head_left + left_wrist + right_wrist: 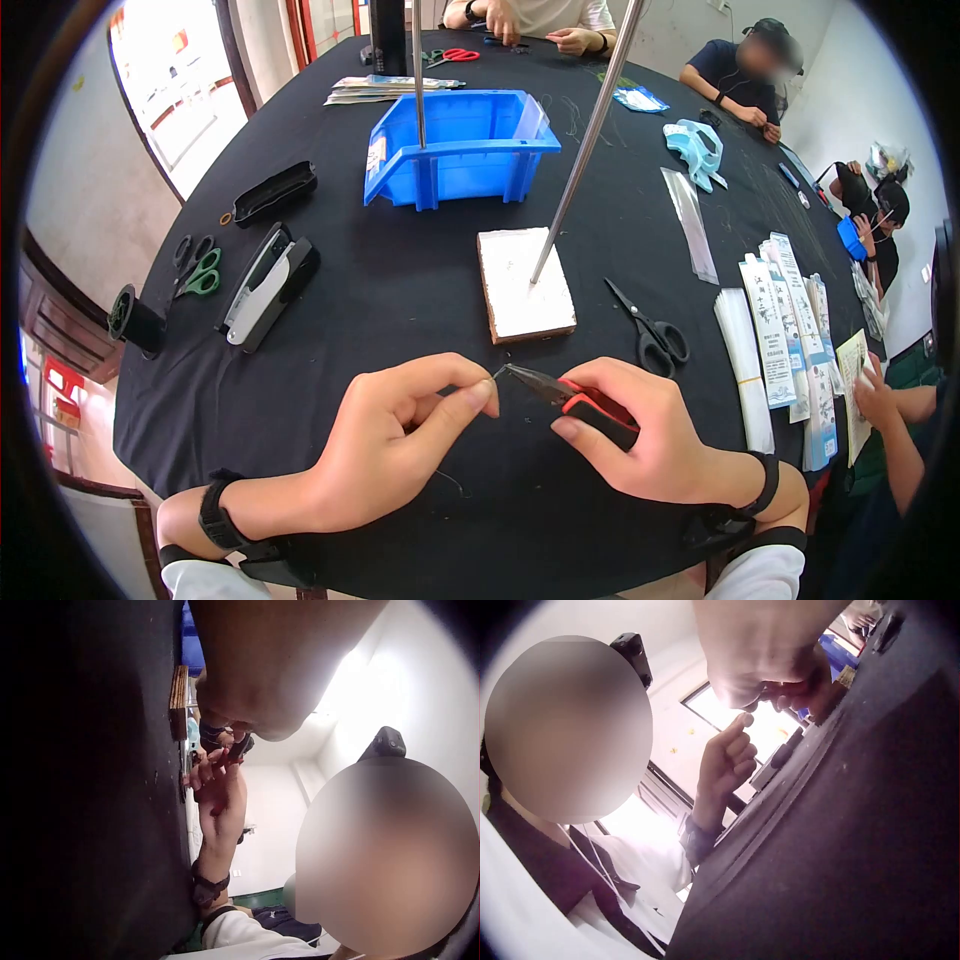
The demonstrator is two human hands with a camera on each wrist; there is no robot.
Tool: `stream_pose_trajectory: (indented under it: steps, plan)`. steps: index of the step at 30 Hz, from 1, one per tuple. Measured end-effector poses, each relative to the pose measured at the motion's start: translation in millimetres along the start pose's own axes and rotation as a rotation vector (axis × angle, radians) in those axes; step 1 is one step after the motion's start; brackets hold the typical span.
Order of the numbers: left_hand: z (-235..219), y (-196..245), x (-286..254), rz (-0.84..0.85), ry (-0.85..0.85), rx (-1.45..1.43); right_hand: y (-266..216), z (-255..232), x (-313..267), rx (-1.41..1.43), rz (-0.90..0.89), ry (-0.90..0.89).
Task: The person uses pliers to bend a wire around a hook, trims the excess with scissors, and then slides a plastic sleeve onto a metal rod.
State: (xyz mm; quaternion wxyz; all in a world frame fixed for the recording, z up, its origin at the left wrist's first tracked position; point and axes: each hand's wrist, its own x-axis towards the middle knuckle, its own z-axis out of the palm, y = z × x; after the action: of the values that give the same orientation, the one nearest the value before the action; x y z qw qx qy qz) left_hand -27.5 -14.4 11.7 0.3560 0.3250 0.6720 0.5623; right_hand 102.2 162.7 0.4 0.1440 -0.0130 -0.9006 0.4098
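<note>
In the head view my right hand [650, 425] grips needle-nose pliers [590, 405] with red and black handles, their tips pointing left. My left hand [400, 430] pinches a tiny, thin, dark wire-like piece [499, 371] between thumb and forefinger, right at the plier tips; I cannot tell its exact kind. Below the left hand a fine thread [455, 484] shows against the black cloth. Both hands are close together over the near part of the table, in front of a white-topped block [525, 290] with a metal rod [580, 160] rising from it. The wrist views mostly hide the pinched piece.
A blue bin [460, 175] stands behind the block. Left lie a stapler [268, 290], green-handled scissors [203, 272] and a black tray [275, 195]. Black scissors [655, 335] and printed paper sleeves [790, 330] lie right. Other people sit around the table.
</note>
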Motion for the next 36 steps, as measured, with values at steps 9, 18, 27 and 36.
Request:
stream_pose_trajectory:
  steps: [9, 18, 27, 36]
  plan:
    - [-1.1, -0.1, -1.4, -0.074, -0.094, -0.122, 2.5, 0.5, 0.4, 0.558, 0.344, 0.083]
    - [3.7, -4.4, -4.4, -0.153, -0.395, -0.091, -5.5, -5.7, -2.3, 0.414, 0.123, -0.106]
    - [8.1, -0.2, -3.1, -0.265, -0.416, -0.225, -3.5, -5.9, -0.5, 0.309, -0.087, -0.124]
    - [8.7, -5.4, -7.1, 0.254, -0.225, 0.33, -4.8, -4.8, -5.7, 0.554, 0.285, -0.243]
